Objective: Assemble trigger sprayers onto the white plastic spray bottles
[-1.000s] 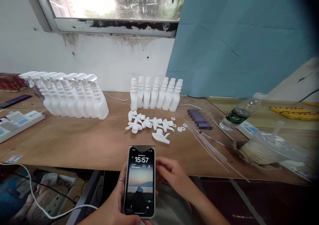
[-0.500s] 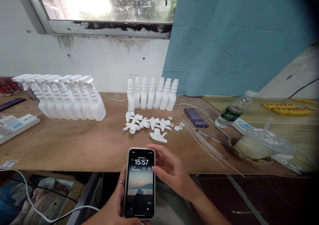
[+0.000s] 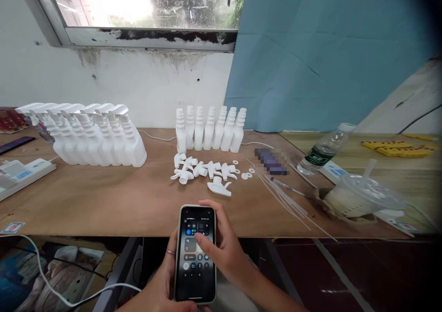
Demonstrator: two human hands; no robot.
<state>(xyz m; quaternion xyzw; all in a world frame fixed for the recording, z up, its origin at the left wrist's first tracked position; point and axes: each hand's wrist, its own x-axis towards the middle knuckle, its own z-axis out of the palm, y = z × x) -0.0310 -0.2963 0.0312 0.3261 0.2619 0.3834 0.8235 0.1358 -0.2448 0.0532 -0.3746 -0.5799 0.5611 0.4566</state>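
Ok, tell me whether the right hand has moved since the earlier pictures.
Yes: against the front spray nozzle, the right hand has shifted left, its thumb now over the held phone.

Towards 7 o'clock, the person's left grip (image 3: pixel 165 273) wears a slim, plain-looking, silver-coloured ring (image 3: pixel 170 251). The right grip (image 3: pixel 224 254), near 6 o'clock, is bare, as are both slender forearms (image 3: pixel 264 290). Greyish clothing (image 3: pixel 234 298) shows between them at 6 o'clock, its cut mostly hidden.
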